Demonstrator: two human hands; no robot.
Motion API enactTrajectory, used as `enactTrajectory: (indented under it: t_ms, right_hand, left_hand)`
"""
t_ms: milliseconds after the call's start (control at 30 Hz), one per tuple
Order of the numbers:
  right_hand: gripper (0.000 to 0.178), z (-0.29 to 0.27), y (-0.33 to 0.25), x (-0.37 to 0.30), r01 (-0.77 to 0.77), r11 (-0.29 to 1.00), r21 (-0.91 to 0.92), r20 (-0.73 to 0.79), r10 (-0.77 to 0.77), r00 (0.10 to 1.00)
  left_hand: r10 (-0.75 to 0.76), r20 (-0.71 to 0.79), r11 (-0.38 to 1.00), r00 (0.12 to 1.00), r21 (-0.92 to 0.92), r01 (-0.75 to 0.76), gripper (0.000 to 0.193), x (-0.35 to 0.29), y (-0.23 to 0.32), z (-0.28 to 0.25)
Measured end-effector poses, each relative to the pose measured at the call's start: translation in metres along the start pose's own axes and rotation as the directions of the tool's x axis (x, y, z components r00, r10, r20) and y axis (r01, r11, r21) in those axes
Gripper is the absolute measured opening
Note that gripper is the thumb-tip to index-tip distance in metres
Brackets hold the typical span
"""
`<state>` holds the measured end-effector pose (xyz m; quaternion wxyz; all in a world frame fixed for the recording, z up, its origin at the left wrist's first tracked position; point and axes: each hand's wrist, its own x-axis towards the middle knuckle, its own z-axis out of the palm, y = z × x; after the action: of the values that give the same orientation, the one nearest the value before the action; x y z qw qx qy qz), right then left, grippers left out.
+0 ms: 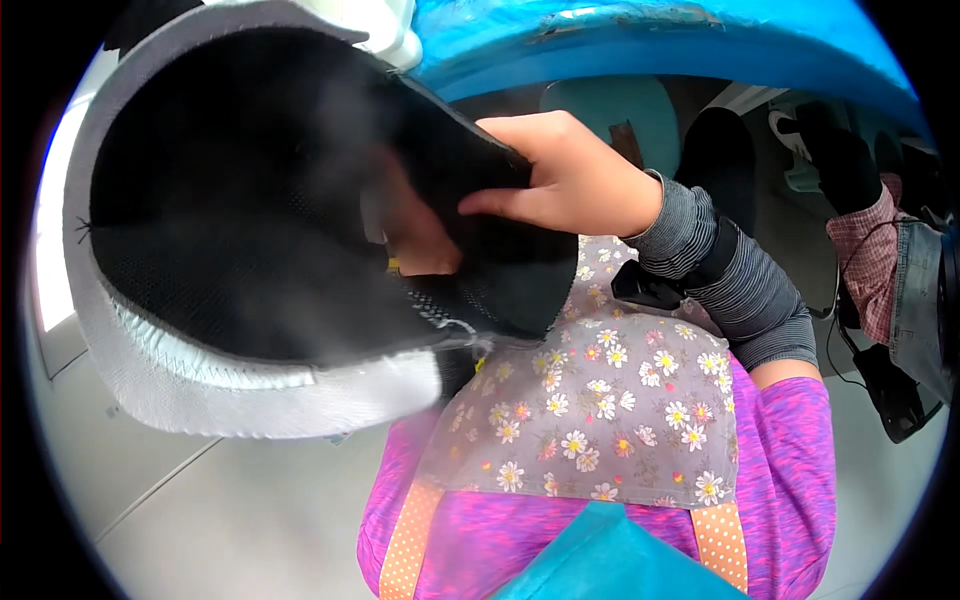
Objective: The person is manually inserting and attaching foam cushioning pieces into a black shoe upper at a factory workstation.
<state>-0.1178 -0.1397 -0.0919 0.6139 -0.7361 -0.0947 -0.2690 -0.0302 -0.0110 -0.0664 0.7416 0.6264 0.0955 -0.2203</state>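
A large black-lined fabric piece, shaped like a shoe upper, is held up close in front of me. A grey outer edge and a pale stitched band curve around it. My right hand pinches its right edge, with the thumb on the near black face and the other fingers going behind. Within the dark middle, a blurred patch of skin shows, which seems to be my left hand. The black fabric hides its fingers and forearm. Loose white threads hang at the lower right edge of the piece.
A blue-covered work surface curves across the top, with a white object at its left. Beneath it stands a teal stool. At the right sits another person with a checked sleeve. A flowered apron covers my lap.
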Motion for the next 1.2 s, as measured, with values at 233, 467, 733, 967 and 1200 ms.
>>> enactTrajectory:
  t_ms: [233,467,733,967,1200]
  right_hand:
    - [0.034,0.005,-0.005,-0.002,-0.136,0.99,-0.043,-0.164,0.127,0.978]
    - [0.027,0.007,0.01,0.004,-0.127,0.982,-0.139,-0.299,0.081,0.951]
    - [0.032,0.005,0.006,-0.004,-0.028,0.999,-0.039,-0.145,0.022,0.989]
    - [0.033,0.01,0.008,-0.004,-0.204,0.973,-0.11,-0.259,0.17,0.951]
    - [0.026,-0.017,0.05,0.017,-0.011,0.953,0.303,-0.234,0.085,0.969]
  left_hand:
    - [0.334,0.196,0.942,0.922,-0.103,-0.32,0.063,0.027,-0.03,-0.03]
    - [0.515,0.414,0.694,0.75,0.312,-0.649,0.062,0.034,-0.031,-0.032]
    - [0.017,0.278,1.0,0.96,0.007,-0.019,0.073,0.055,-0.003,-0.048]
    - [0.364,0.245,0.929,0.898,-0.022,-0.37,0.067,0.058,-0.022,-0.038]
    - [0.298,0.614,0.903,0.73,0.067,-0.425,0.051,0.023,-0.001,-0.009]
